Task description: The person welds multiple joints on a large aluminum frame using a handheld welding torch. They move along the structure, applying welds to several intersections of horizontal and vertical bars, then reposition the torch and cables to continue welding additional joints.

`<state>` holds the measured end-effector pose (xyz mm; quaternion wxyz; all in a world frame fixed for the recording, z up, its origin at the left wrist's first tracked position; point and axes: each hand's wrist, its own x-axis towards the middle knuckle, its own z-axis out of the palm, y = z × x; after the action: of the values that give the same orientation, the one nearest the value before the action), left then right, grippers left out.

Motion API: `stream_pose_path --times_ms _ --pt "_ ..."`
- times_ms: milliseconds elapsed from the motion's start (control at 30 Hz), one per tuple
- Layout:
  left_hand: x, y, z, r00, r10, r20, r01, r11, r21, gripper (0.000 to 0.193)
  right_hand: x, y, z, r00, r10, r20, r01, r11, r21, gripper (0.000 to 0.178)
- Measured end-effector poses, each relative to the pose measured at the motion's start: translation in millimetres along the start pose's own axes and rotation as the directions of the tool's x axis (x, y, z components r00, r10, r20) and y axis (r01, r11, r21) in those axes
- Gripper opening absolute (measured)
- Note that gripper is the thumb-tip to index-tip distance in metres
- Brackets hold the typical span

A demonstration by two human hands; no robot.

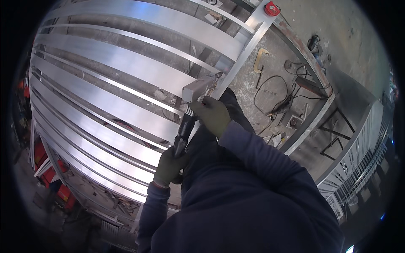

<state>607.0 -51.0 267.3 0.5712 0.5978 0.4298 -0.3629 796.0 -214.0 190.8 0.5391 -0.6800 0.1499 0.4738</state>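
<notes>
My left hand (169,166), in a dark green glove, is wrapped round the rear of a black hand-held tool (184,130). The tool's ridged, light-coloured front end points away from me, toward a grey box-shaped piece (197,88). Whether that piece belongs to the tool, I cannot tell. My right hand (211,116), gloved the same, has its fingers curled in against the tool's front end, just under the grey piece. Both hands are close to the right edge of a large silver slatted metal panel (139,69).
A red round object (271,9) sits at the panel's far right corner. A rusty metal frame (304,52) surrounds a floor area with dark cables (278,99) and a yellow C-shaped clamp (260,60). More slatted panels (358,164) stand at the right. Red items (63,192) lie lower left.
</notes>
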Motion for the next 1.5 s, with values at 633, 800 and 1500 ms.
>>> stream_pose_path --times_ms 633,800,1500 --pt "30 -11 -23 0.997 0.024 0.077 -0.029 0.998 0.064 0.028 14 9 9 1.0 -0.007 -0.024 0.006 0.999 -0.052 0.059" --pt "35 -10 -29 0.994 0.018 0.108 -0.025 0.998 0.059 0.023 17 8 14 0.999 0.016 -0.039 -0.019 0.996 -0.083 0.046" --pt "48 -22 -41 0.987 0.027 0.159 -0.035 0.998 0.048 0.026 21 12 23 0.997 0.014 -0.08 -0.025 0.99 -0.142 0.067"
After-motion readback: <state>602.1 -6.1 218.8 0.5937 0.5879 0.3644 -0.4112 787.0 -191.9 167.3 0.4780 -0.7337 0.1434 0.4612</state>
